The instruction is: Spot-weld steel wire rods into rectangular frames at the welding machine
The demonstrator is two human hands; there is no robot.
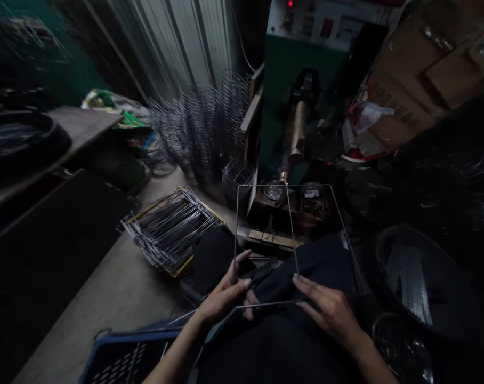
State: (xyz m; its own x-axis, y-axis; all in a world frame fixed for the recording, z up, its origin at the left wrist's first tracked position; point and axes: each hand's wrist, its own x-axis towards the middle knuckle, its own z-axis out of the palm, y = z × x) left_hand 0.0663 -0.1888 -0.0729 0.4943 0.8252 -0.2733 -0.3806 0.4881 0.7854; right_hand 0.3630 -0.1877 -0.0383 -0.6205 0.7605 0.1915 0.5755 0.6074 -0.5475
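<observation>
Green machine (280,80): it stands ahead of you, a copper-coloured rod (298,130) slanting down from its front.
Wire basket stacks (200,122): they rise from the floor, left of the machine.
Pile of wire pieces (174,224): flat, bent pieces lie to the left of your knees, edged with yellow.
Blue crate (136,337): it sits low at your left, partly out of view.
Wire frame (292,229): you have it in front of you, above your dark-clothed lap, tilted away; its far bar passes at the rod's lower end, but you cannot tell whether the two touch.
Handling: expect it to be light and springy, stiff along each wire yet easily twisted at the corners; the thin, smooth metal probably turns between the fingers.
Place of hold: the near ends of the side and middle wires, well apart, likely give you the best control.
Left hand (226,292): your fingers curl loosely around the left side wire, thumb and forefinger parted.
Right hand (328,305): your fingertips pinch the near end of the middle wire.
</observation>
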